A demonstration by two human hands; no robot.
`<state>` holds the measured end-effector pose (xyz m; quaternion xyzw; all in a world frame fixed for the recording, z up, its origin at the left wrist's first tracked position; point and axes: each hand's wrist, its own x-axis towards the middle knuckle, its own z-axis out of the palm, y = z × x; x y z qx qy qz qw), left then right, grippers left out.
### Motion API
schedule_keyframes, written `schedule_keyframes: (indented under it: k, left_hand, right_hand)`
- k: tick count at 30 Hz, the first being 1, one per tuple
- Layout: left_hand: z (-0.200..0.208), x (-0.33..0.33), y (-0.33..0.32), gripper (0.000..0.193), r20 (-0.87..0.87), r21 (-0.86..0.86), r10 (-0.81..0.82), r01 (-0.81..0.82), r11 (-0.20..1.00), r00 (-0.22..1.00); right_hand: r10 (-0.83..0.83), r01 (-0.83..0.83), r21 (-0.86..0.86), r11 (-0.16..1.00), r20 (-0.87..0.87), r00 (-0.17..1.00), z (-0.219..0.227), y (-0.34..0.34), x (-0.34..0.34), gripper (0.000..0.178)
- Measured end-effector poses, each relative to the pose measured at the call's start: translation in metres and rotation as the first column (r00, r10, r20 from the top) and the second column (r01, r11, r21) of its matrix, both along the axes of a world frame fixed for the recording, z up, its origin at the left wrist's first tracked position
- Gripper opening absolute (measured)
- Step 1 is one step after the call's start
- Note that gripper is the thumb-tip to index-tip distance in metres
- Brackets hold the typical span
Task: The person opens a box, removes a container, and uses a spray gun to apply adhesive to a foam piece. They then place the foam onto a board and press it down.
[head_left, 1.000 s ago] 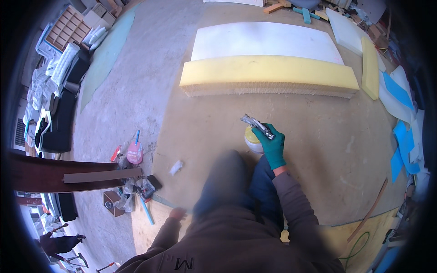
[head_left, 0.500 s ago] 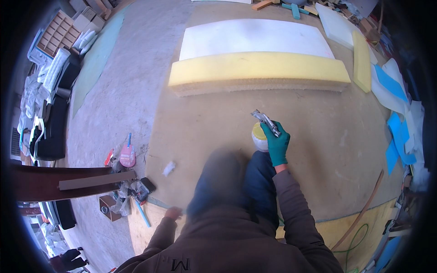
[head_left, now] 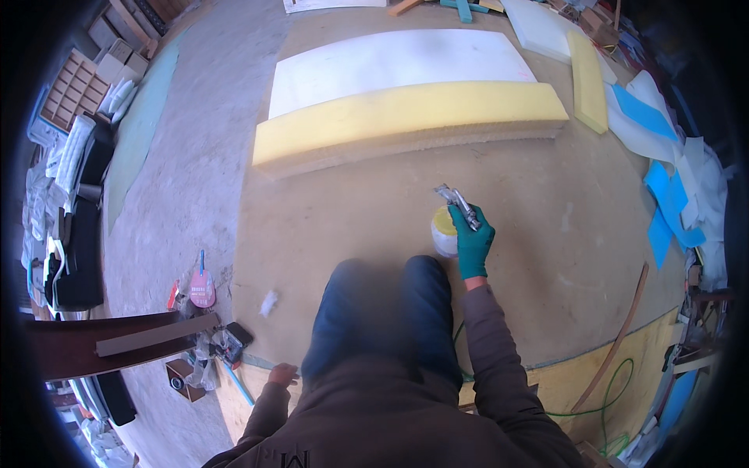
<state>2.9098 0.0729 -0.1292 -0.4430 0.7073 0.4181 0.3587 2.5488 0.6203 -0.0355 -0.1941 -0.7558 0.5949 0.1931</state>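
My right hand, in a green glove, is closed round a silver spray gun. A whitish pot with a yellowed top hangs at the gun's left side, above the brown board and just beyond my right knee. Farther off lies a long yellow foam block, apart from the gun's front end. Directly behind it is a white foam sheet with a curved far edge. My left hand is bare and low beside my left thigh, its fingers loosely stretched with nothing in them.
The brown board spreads before me. Blue foam scraps and a yellow foam strip lie at right. A green hose and a thin wooden strip are near right. A curved dark-red panel juts in from the left.
My view has turned, so the foam pieces and board appear farther left and tilted. My right hand keeps hold of the spray gun, and my left hand stays low by my thigh.
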Motion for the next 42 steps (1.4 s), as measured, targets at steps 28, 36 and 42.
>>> schedule_keyframes:
  k: [28, 36, 42]
  left_hand:
    - [0.045, -0.034, 0.034, 0.033, -0.065, -0.104, -0.229, 0.222, 0.969, 0.971]
    - [0.059, -0.046, 0.043, 0.036, 0.032, -0.137, -0.265, 0.267, 0.954, 0.964]
    - [0.058, -0.034, 0.033, 0.037, 0.016, -0.094, -0.122, 0.123, 0.988, 0.992]
  right_hand:
    - [-0.464, 0.461, -0.057, 0.886, -0.143, 0.874, -0.021, 0.165, 0.046, 0.017]
    - [-0.299, 0.286, -0.141, 0.948, -0.084, 0.950, -0.036, 0.125, 0.037, 0.024]
    - [-0.126, 0.126, -0.073, 0.989, 0.003, 0.992, -0.036, 0.078, 0.021, 0.018]
